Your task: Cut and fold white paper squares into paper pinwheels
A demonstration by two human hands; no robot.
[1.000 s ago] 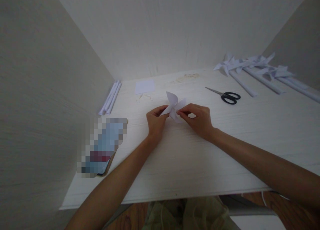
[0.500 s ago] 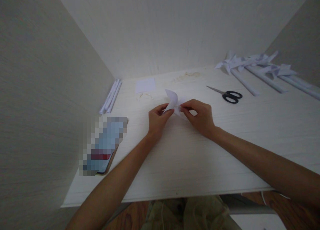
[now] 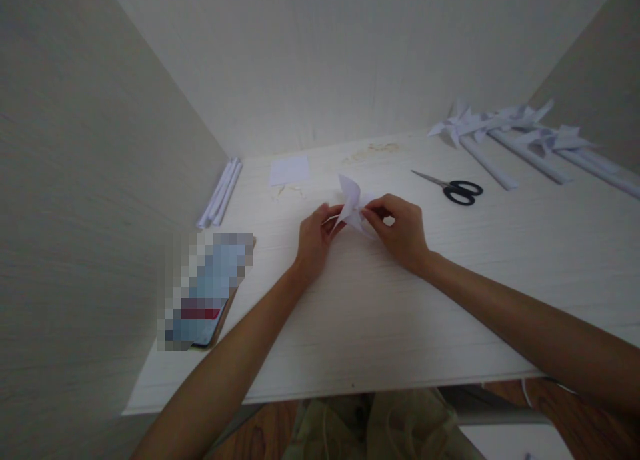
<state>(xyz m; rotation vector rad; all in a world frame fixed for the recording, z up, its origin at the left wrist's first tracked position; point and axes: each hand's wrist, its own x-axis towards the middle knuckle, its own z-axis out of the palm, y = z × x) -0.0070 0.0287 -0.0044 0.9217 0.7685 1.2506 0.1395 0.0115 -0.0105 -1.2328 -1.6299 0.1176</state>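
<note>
A folded white paper pinwheel head (image 3: 351, 203) is held just above the white table (image 3: 380, 313), near its middle. My left hand (image 3: 315, 237) pinches its left flap between thumb and fingers. My right hand (image 3: 400, 227) pinches the right side near the centre. One pointed flap stands up between the two hands; the lower part of the paper is hidden behind my fingers.
Black-handled scissors (image 3: 453, 188) lie to the right. Several finished paper pinwheels on rolled sticks (image 3: 520, 143) rest at the back right. Rolled paper sticks (image 3: 221, 192) lie along the left wall, a small paper square (image 3: 290, 170) at the back, a phone (image 3: 205, 290) at front left.
Both hands have drawn closer together on the paper and shifted slightly away from me; the upright flap has turned and now points more upward.
</note>
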